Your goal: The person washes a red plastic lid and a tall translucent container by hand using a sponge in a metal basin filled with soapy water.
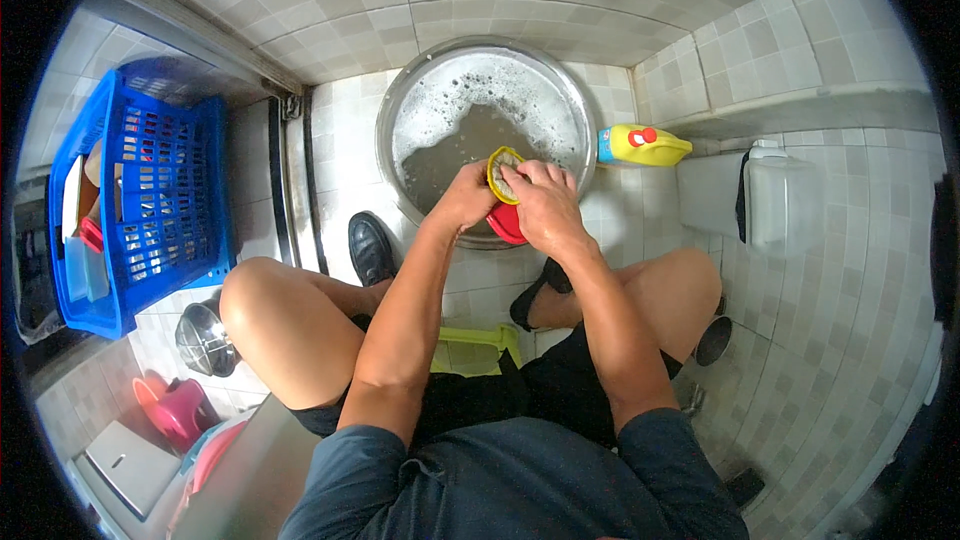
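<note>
A round metal basin of greyish water topped with white suds stands on the tiled floor before me. Over its near edge, my left hand grips the left side of a small yellow-rimmed round item with a pale inside. Fingers of my right hand press into that pale inside from the right. Just below it, between my hands, is a red rounded piece; whether it is joined to the yellow-rimmed item I cannot tell. My fingers partly hide both.
Right of the basin lies a yellow plastic bottle with a red cap. A blue plastic basket holding several things is at the left. A light green plastic stool shows between my legs. Tiled walls close in the far side and right.
</note>
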A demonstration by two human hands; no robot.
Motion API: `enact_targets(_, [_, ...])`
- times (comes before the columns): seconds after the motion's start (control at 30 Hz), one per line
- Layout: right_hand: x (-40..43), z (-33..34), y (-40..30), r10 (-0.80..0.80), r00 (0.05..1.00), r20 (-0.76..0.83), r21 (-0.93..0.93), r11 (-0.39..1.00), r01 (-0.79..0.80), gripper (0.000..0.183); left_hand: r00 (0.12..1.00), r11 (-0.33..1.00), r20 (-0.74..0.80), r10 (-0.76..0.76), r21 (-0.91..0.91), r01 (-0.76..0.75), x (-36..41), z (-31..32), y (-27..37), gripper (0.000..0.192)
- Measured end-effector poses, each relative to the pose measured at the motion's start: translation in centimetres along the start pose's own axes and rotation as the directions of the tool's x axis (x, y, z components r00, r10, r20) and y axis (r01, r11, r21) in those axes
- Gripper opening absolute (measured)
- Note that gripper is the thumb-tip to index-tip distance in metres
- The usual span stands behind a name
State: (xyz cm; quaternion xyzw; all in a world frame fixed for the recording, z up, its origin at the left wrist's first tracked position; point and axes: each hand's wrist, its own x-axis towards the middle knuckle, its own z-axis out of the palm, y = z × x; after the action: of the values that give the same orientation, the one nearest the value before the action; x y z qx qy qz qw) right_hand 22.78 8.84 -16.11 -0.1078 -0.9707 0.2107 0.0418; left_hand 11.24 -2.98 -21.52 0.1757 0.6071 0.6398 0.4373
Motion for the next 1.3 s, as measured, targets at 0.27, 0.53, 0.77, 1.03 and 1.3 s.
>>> enact_targets(0.27, [0.1,2.5,2.5,0.103,0.992,0.072,0.228,0.966,-0.117,0.037,0.997,0.997,0.025,-0.073,0.023,0.072,-0.1,1.0,-2.0,0.029])
enact_targets(0.53, [0.3,5.4,6.0,0.321,0.933,0.162,0.457,0.814,-0.359,0.031,0.996,0.966,0.059,-0.067,0.253,0.050,1.3,1.4,-4.4,0.026])
enact_targets(0.77, [2.2,1.5,5.0,0.675,0.673,0.301,0.939,-0.085,-0.334,0.030,0.941,0.858,-0.006,-0.339,-0.412,0.306,3.2,-2.8,-6.7,0.030])
enact_targets(1.03, [1.6,1.2,5.3,0.732,0.567,0.378,0.898,-0.142,-0.416,0.031,0.888,0.703,-0.028,-0.460,-0.622,0.344,6.1,-3.3,-12.7,0.027])
enact_targets(1.3, [2.2,2.6,4.4,0.661,0.637,0.397,0.903,-0.159,-0.399,0.032,0.559,0.465,-0.184,-0.809,-0.781,0.417,7.6,-8.7,-19.3,0.022])
